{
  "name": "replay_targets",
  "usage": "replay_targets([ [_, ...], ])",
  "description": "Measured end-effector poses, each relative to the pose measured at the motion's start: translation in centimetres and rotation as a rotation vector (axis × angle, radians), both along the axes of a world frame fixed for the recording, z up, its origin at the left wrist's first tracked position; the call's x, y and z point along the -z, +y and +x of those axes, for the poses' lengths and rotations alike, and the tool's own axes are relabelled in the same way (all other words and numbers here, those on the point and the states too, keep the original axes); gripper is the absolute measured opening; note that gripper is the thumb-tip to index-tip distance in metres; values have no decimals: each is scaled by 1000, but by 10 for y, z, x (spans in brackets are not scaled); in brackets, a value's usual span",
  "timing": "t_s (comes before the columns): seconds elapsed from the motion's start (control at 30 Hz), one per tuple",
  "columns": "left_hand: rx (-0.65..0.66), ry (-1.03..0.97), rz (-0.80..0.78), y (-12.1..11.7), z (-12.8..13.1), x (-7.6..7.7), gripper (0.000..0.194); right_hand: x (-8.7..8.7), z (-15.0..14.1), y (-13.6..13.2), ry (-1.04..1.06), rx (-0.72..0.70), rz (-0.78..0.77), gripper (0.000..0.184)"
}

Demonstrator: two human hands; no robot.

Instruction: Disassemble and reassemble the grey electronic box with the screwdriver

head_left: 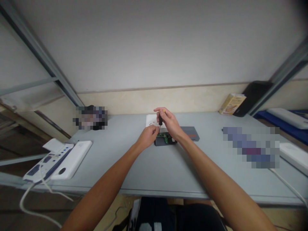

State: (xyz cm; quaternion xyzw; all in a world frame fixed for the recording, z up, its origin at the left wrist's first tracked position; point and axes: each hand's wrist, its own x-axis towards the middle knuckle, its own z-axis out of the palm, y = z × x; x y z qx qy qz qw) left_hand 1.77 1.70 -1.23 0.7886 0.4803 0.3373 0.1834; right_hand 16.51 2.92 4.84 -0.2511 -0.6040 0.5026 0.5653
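Observation:
My right hand [170,122] is closed around the dark handle of a screwdriver [160,120], which stands nearly upright with its thin shaft pointing down. Below it lies a dark opened device [166,143] with a green circuit board [166,138] showing. My left hand [148,137] rests at the device's left edge, fingers pinched close to the screwdriver's tip; what they hold, if anything, is hidden. Behind the hands lies a white sheet [151,119] with several small dark specks on it. A dark grey flat case [190,133] sits just right of the device, partly behind my right wrist.
On the desk [134,173], a white power strip [48,162] and a white flat box-like device [74,160] lie at the left, cables hanging over the edge. A yellow box [232,104] leans by a black object [252,98] at the back right. Two areas are blurred.

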Motion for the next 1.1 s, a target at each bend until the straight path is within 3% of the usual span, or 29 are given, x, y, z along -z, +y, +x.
replay_targets([
  [0.27, -1, -24, -16, 0, 0, 0, 41, 0, -1, -3, -10, 19, 7, 35],
  [0.4, 22, -15, 15, 1, -1, 1, 42, -5, -3, -5, -16, -12, 16, 46],
  [0.5, 22, -27, -7, 1, -1, 0, 43, -6, -3, -8, -30, 4, 35, 37],
  [0.9, 29, -8, 4, 0, -1, -2, 39, 3, 0, 9, 235, 18, -122, 45],
  [1.1, 10, -6, 9, 1, -1, 1, 43, 7, 0, 6, 155, 29, -83, 41],
])
